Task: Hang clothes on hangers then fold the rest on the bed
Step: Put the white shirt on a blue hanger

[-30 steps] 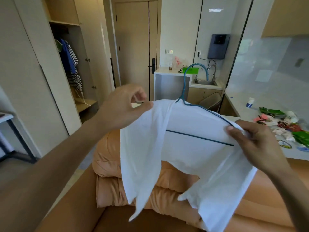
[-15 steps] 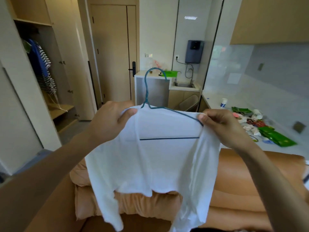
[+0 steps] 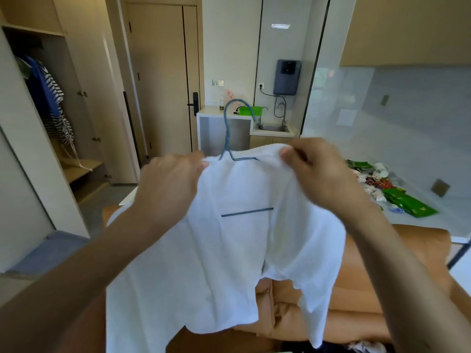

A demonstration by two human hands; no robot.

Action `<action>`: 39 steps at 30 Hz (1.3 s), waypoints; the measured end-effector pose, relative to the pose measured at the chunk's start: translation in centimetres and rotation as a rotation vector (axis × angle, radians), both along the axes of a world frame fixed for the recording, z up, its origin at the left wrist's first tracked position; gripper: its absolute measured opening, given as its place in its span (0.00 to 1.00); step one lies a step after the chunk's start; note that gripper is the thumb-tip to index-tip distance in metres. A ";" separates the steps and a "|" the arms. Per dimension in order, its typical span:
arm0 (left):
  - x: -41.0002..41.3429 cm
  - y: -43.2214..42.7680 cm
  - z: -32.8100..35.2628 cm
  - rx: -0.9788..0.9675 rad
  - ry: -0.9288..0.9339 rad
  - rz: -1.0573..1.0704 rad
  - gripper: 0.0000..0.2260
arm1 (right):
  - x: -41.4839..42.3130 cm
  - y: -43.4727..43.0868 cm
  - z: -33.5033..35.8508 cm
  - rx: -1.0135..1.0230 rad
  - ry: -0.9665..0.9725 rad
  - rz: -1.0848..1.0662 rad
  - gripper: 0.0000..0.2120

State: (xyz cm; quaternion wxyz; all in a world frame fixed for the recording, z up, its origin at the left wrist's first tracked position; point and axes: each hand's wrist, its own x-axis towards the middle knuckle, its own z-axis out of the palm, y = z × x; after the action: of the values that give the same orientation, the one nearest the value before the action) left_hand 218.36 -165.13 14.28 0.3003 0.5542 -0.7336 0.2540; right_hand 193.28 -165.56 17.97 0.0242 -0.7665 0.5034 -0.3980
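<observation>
A white shirt (image 3: 229, 250) hangs in front of me over a blue wire hanger (image 3: 227, 128). The hanger's hook sticks up above the collar, and its lower bar shows through the fabric. My left hand (image 3: 170, 184) grips the shirt's left shoulder. My right hand (image 3: 313, 169) pinches the collar fabric at the right, close to the hanger's neck. The shirt's hem drapes down over an orange bed (image 3: 356, 314) below.
An open wardrobe (image 3: 76, 171) at the left holds a blue garment and a striped one (image 3: 54, 103) on a rail. Ahead are a door, a counter with a small sink (image 3: 272, 128), and at the right a white counter with green packets (image 3: 407, 202).
My right hand has moved left from the shirt's right shoulder to the collar near the hanger's neck. The hanger now stands more upright and the view has turned slightly.
</observation>
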 end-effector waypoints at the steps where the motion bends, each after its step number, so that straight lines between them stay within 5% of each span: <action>1: 0.7 0.1 0.4 -0.054 -0.009 -0.013 0.09 | -1.4 -0.4 0.6 -0.023 -0.015 -0.012 0.18; 6: 1.8 0.8 1.9 -0.143 -0.011 -0.031 0.19 | -5.2 -1.0 2.8 0.189 -0.020 0.102 0.12; 14: -0.3 0.7 2.4 -0.105 -0.071 0.011 0.10 | -3.1 -3.1 0.1 0.220 0.004 -0.154 0.10; 20: -1.1 0.1 1.2 0.015 -0.097 0.088 0.06 | -1.6 -4.0 -1.5 0.379 -0.191 0.044 0.09; 25: 0.6 -0.8 0.9 0.038 -0.069 0.144 0.03 | -3.3 -5.1 -1.7 0.402 0.243 -0.059 0.20; 29: 1.3 -1.1 1.0 -0.028 -0.055 0.091 0.03 | -3.1 -6.2 -2.8 0.233 0.388 -0.299 0.08; 34: 2.1 -1.2 1.1 -0.078 -0.041 0.069 0.03 | -4.0 -7.7 -4.5 0.339 0.162 -0.301 0.03; 39: 2.6 -1.2 0.7 -0.091 -0.051 -0.055 0.00 | -3.0 -8.1 -4.5 0.341 0.123 -0.280 0.10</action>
State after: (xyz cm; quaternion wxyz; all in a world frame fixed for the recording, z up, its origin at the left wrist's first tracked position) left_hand 220.97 -166.32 14.95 0.3133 0.5131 -0.7436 0.2926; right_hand 190.26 -173.69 13.52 0.0672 -0.6968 0.6656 -0.2589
